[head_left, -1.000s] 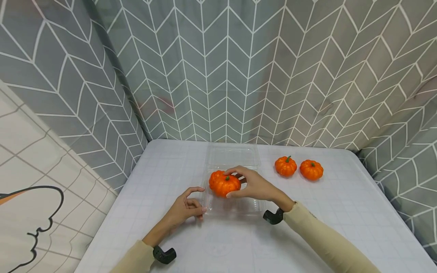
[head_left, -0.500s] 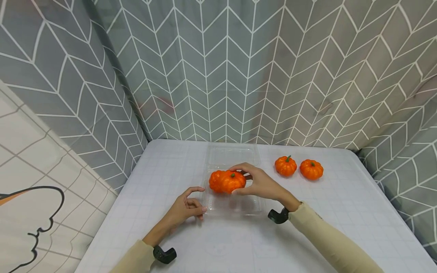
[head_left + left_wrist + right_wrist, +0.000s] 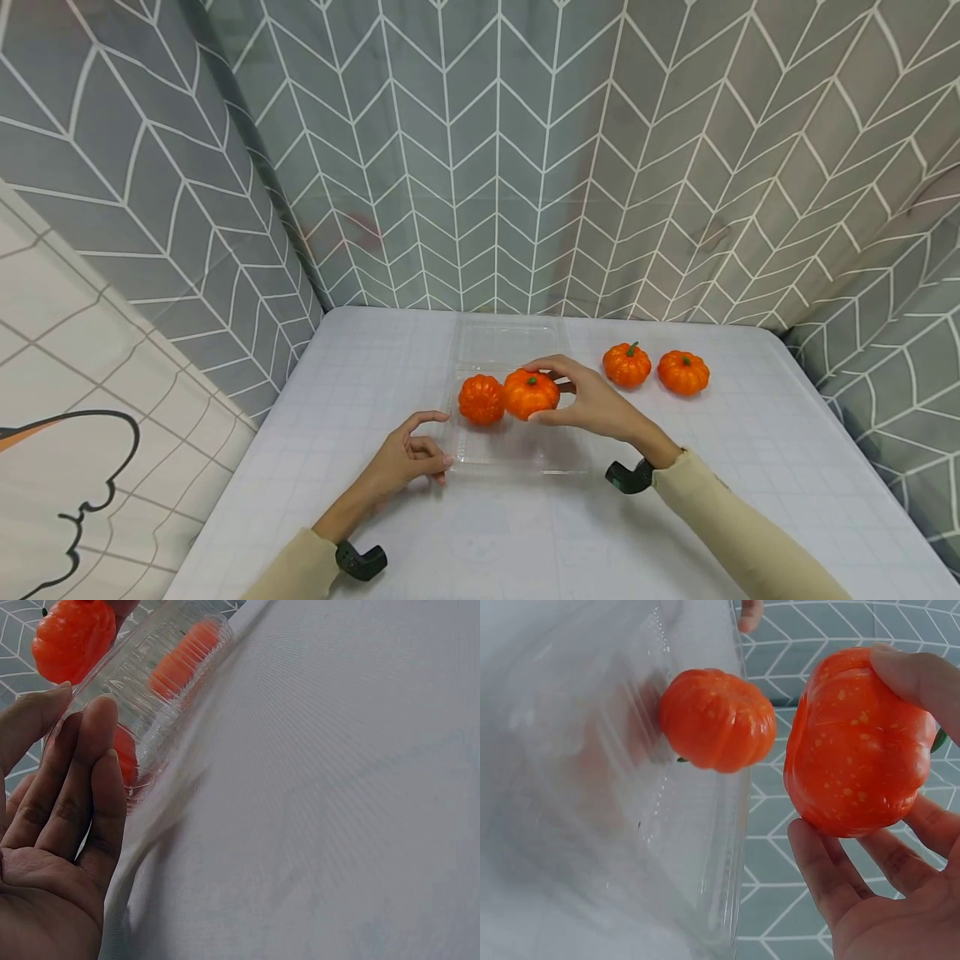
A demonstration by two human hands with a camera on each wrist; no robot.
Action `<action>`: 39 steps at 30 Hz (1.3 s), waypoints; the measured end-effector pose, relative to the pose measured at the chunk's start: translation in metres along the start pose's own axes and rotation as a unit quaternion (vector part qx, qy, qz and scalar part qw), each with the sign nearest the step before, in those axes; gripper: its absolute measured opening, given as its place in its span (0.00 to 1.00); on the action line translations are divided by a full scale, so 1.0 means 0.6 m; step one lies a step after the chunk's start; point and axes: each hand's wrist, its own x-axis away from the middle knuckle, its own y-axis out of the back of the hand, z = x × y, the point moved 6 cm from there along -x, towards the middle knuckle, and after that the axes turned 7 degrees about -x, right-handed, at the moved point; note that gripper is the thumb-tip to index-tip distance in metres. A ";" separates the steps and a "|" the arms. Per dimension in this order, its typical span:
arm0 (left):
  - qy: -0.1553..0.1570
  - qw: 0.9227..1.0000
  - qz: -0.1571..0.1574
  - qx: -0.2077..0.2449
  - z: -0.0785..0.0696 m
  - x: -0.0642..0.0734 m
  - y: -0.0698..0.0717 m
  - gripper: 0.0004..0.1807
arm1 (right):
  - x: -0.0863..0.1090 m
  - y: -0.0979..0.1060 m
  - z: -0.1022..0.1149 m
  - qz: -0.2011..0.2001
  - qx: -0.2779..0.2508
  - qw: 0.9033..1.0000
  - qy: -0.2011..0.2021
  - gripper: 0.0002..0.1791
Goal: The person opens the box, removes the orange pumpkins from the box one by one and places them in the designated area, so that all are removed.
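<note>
In the head view my right hand (image 3: 600,407) grips an orange toy pumpkin (image 3: 530,394) between thumb and fingers. It is over the clear plastic clamshell box (image 3: 517,454), whose lid (image 3: 512,340) lies open toward the back. Another small pumpkin (image 3: 481,400) sits in the box at its left side. The right wrist view shows the gripped pumpkin (image 3: 859,742) apart from the one in the box (image 3: 717,720). My left hand (image 3: 411,454) rests at the box's left edge, fingertips touching its side; in the left wrist view its fingers (image 3: 97,727) lie against the clear wall.
Two more orange pumpkins stand on the white table right of the box: one with an upright green stem (image 3: 627,365), and a flatter one (image 3: 683,372). A grey patterned curtain (image 3: 510,167) hangs behind the table's back edge.
My right hand has carried its pumpkin to the right and slightly back, uncovering the pumpkin on the left of the box. The left hand has stayed in place.
</note>
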 end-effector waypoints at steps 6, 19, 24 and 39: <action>0.007 1.000 -0.002 -0.005 0.002 0.000 0.000 0.41 | 0.014 0.015 -0.005 -0.011 -0.011 1.000 -0.004 0.37; 0.013 1.000 0.000 0.005 0.002 0.000 -0.002 0.41 | 0.048 0.058 -0.034 -0.054 -0.004 0.998 -0.032 0.36; 0.014 1.000 0.000 0.003 0.002 0.000 -0.003 0.41 | 0.062 0.074 -0.040 -0.070 0.002 0.996 -0.049 0.37; 0.015 1.000 0.000 0.006 0.001 0.001 -0.003 0.42 | 0.103 0.115 -0.068 -0.109 0.011 0.990 -0.091 0.39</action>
